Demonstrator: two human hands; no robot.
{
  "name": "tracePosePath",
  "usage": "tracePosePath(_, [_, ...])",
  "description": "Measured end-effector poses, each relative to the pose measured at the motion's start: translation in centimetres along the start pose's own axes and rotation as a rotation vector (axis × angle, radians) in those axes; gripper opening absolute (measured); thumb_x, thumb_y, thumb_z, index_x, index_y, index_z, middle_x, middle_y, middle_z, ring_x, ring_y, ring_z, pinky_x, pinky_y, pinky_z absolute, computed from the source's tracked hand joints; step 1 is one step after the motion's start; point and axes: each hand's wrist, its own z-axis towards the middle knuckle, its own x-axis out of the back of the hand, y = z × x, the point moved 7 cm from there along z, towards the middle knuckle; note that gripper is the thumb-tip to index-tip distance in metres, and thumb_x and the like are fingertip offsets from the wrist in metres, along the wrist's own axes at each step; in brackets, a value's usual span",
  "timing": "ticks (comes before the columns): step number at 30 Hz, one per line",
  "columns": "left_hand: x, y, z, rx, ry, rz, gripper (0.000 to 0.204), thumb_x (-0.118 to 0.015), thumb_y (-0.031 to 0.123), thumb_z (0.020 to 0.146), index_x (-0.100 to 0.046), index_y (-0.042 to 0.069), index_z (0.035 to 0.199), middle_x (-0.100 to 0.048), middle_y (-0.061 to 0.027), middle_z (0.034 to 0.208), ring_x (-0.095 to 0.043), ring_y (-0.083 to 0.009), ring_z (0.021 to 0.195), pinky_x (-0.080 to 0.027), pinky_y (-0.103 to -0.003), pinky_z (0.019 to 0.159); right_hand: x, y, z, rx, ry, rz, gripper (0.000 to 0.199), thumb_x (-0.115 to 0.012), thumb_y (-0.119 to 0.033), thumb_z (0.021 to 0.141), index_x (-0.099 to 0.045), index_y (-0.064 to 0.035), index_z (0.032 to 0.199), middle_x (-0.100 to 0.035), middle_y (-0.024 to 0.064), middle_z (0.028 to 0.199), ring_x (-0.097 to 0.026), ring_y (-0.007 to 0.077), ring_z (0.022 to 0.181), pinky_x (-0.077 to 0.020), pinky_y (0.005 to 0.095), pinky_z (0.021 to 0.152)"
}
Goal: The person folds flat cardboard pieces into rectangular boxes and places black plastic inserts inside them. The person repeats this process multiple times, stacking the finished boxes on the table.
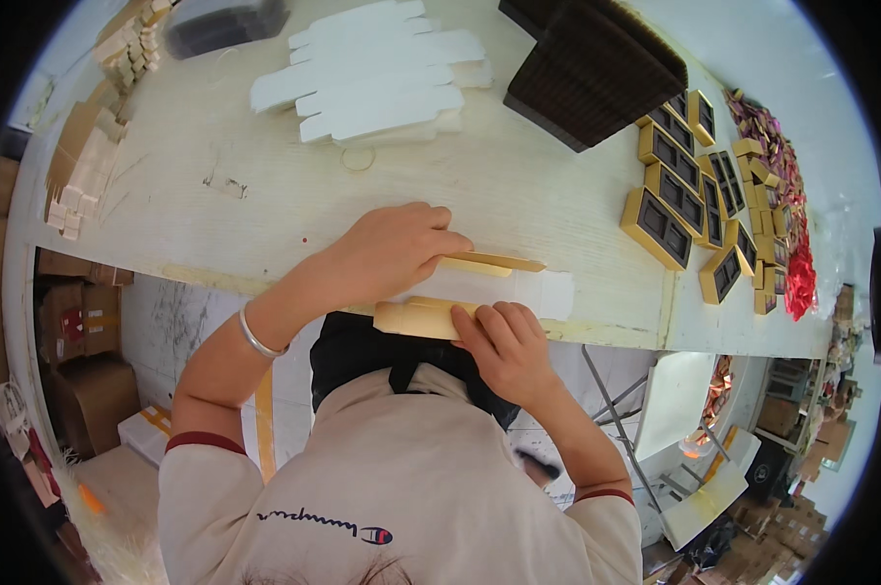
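Left hand [397, 252] flat, fingers spread, pressing gold-and-white carton blank [489, 283] onto worktop [265, 195], likely to steady it for folding. Right hand [504, 341] pinches shut on blank's near gold flap at worktop edge, just below left grip. White flat blanks [377, 73] stacked well beyond grips. Gold trays with dark inserts [679, 200] far right of grips, laid in rows, probably for easy reach.
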Motion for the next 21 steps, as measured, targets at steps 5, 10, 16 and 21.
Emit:
tracePosePath(5, [0.0, -0.1, -0.2, -0.025, 0.015, -0.015, 0.025, -0.057, 0.005, 0.083, -0.068, 0.015, 0.103, -0.054, -0.0035, 0.083, -0.055, -0.0215, 0.084, -0.048, -0.034, 0.070, -0.2, -0.5, 0.5, -0.068, -0.042, 0.166, 0.018, -0.063, -0.006, 0.078, -0.060, 0.0006, 0.095, -0.052, 0.0093, 0.091, -0.053, 0.0236, 0.081, -0.0459, 0.0343, 0.070])
tracePosePath(10, [0.5, 0.4, -0.2, -0.029, -0.003, 0.016, 0.023, -0.057, 0.006, 0.083, -0.068, 0.014, 0.102, -0.056, -0.0036, 0.085, -0.056, -0.0222, 0.082, -0.048, -0.035, 0.069, -0.9, 1.8, 2.6, -0.234, -0.205, 0.281, 0.008, -0.063, -0.004, 0.077, -0.058, -0.0016, 0.083, -0.056, 0.0108, 0.082, -0.057, 0.0278, 0.079, -0.0475, 0.0367, 0.065])
tracePosePath(16, [0.6, 1.3, -1.0, -0.110, 0.037, 0.014, 0.015, -0.061, 0.014, 0.083, -0.065, 0.013, 0.098, -0.056, -0.0045, 0.091, -0.057, -0.0225, 0.083, -0.049, -0.034, 0.067, -1.1, 3.9, 4.2, -0.261, -0.317, 0.399, 0.009, -0.065, -0.010, 0.080, -0.060, -0.0034, 0.079, -0.058, 0.0090, 0.076, -0.059, 0.0278, 0.078, -0.0479, 0.0379, 0.066])
tracePosePath(21, [0.8, 2.1, -2.9, -0.125, 0.031, 0.025, 0.023, -0.068, 0.025, 0.080, -0.062, 0.011, 0.096, -0.053, -0.0060, 0.098, -0.057, -0.0231, 0.082, -0.050, -0.035, 0.066, -0.4, 5.6, 4.2, -0.219, -0.265, 0.308, 0.024, -0.071, -0.026, 0.077, -0.060, -0.0055, 0.074, -0.056, 0.0065, 0.076, -0.058, 0.0255, 0.079, -0.0444, 0.0364, 0.074])
